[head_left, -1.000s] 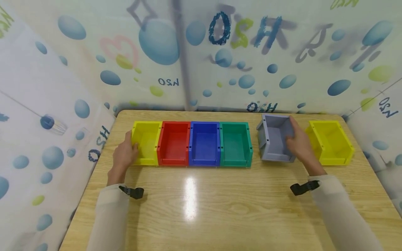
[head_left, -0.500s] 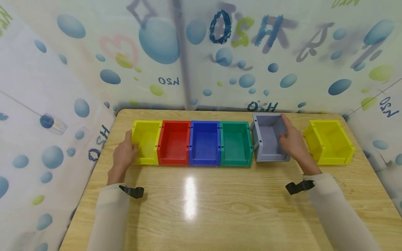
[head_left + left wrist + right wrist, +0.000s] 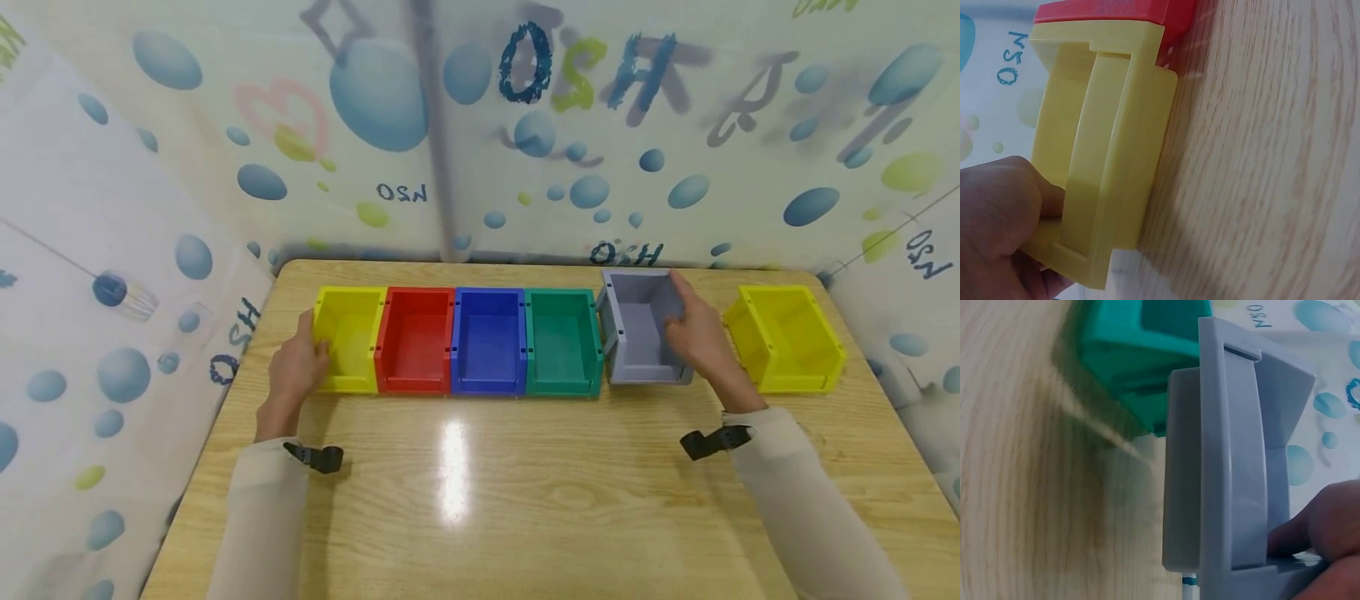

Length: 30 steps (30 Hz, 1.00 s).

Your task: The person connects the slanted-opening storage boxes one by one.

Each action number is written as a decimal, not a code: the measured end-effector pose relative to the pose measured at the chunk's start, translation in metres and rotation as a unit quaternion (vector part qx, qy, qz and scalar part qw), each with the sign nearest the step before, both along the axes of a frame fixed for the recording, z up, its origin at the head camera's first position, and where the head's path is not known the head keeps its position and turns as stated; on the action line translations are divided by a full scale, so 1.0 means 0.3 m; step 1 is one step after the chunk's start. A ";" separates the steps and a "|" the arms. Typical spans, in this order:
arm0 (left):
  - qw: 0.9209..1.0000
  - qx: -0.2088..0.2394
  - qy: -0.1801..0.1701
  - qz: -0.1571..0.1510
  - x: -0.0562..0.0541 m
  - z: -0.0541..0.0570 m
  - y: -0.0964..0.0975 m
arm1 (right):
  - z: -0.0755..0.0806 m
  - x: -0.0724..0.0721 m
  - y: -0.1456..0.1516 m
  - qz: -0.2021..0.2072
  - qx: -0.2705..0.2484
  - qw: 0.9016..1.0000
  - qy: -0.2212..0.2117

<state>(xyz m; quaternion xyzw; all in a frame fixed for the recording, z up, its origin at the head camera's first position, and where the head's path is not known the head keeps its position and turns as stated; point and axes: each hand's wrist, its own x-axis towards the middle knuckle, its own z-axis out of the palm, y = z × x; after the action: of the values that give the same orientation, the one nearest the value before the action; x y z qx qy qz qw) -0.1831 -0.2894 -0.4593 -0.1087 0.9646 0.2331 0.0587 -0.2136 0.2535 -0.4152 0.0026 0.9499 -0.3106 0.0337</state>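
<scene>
My left hand (image 3: 295, 367) grips the outer side wall of a yellow bin (image 3: 349, 342) at the row's left end, thumb inside; the left wrist view shows that yellow bin (image 3: 1100, 144) pinched at its near wall. Over on the right, my right hand (image 3: 699, 337) pinches the right wall of a grey bin (image 3: 642, 329), its thumb inside. This grey bin (image 3: 1244, 469) stands close beside the green bin (image 3: 564, 343); whether they touch cannot be told. A red bin (image 3: 416, 342) and a blue bin (image 3: 489, 342) sit between the yellow and green ones.
Another yellow bin (image 3: 795, 337) stands apart at the right end of the wooden table (image 3: 525, 500). A patterned wall covering (image 3: 645, 208) rises behind the table's back edge and on both sides.
My right hand has brought the grey bin leftward, close to the green bin, then nearly stopped over the last half second. The left hand and the other bins have stayed put.
</scene>
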 end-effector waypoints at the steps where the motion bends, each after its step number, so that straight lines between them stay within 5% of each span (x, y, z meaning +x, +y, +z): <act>1: 1.000 0.000 -0.001 0.000 0.000 0.000 0.000 | -0.001 0.002 0.000 0.000 0.002 1.000 0.000; 12: 1.000 0.006 0.000 0.001 -0.002 0.002 -0.002 | -0.033 0.020 -0.019 0.013 0.042 0.998 0.035; 21: 1.000 0.009 0.000 -0.007 -0.003 0.004 0.004 | -0.085 0.021 -0.014 0.014 0.049 0.999 -0.005; 25: 1.000 0.011 -0.004 -0.006 -0.003 0.008 0.007 | -0.059 0.016 -0.002 0.046 0.035 0.998 0.000; 30: 1.000 0.008 0.004 -0.005 0.000 0.004 0.000 | -0.014 0.008 -0.039 0.086 0.036 0.994 0.058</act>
<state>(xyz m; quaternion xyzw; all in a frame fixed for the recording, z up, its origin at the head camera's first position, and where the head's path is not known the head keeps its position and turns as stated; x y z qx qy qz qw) -0.1830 -0.2893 -0.4581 -0.1030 0.9634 0.2407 0.0572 -0.2111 0.2418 -0.4192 -0.0958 0.9575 -0.2721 0.0045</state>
